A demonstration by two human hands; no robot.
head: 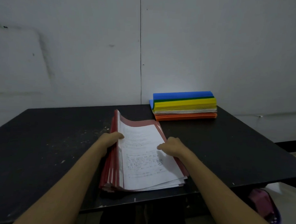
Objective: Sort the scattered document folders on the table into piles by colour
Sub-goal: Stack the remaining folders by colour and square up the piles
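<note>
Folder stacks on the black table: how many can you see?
2. A stack of red plastic folders lies near the front, held by the left hand and right hand; a blue, green, yellow, white and orange stack sits far right by the wall.

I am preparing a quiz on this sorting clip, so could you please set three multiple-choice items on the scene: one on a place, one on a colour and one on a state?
1. Where does the mixed-colour stack stand?
A. at the far right of the table, by the wall
B. on the floor
C. on a chair

2. Which colour lies at the bottom of that stack?
A. blue
B. orange
C. green

3. How is the top red folder of the near pile?
A. shut
B. open, with a white sheet showing
C. rolled up

Answers:
1 A, it sits at the table's far edge, by the wall.
2 B, the orange folders lie under white and yellow.
3 B, the left hand and right hand hold its edges, and the printed page lies bare.
</note>
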